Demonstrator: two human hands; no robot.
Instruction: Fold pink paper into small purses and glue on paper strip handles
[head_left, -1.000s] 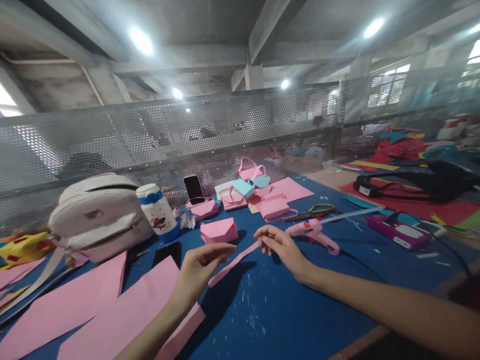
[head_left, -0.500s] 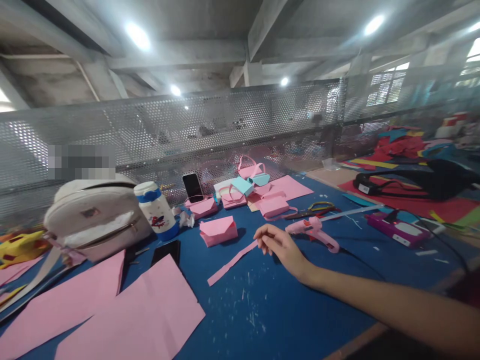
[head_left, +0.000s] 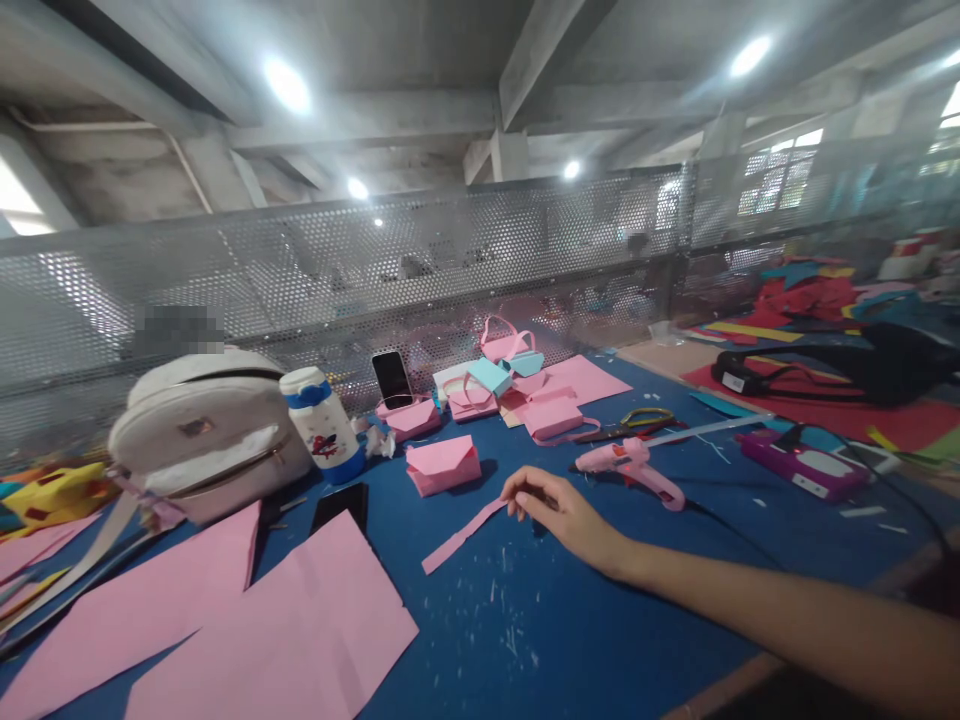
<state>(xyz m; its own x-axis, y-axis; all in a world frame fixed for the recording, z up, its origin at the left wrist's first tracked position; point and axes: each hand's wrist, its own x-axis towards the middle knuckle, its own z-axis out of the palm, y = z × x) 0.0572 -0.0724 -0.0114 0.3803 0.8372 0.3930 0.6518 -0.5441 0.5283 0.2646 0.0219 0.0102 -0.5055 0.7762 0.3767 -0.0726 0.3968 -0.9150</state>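
Note:
My right hand [head_left: 551,510] reaches in from the right, its fingers pinched on the upper end of a narrow pink paper strip [head_left: 459,538]. The strip's other end slants down to the left over the blue tabletop. Just beyond the fingers stands a small folded pink paper bag [head_left: 444,466], with no strap showing on it. A pink glue gun [head_left: 631,468] lies on its side to the right of my hand, a clear glue stick [head_left: 709,430] poking out of its back. My left hand is out of the picture.
Large pink sheets [head_left: 285,630] cover the left front, beside a dark phone [head_left: 343,508]. Behind them are a white backpack [head_left: 202,430] and a bottle [head_left: 322,425]. Finished-looking pink bags [head_left: 555,415], scissors [head_left: 645,418] and a purple box [head_left: 802,465] lie farther back. A perforated metal screen [head_left: 450,260] closes the rear.
My right hand has shifted slightly left, drawing the strip's held end a little closer to the small bag. The whole view has moved slightly; other things lie as before.

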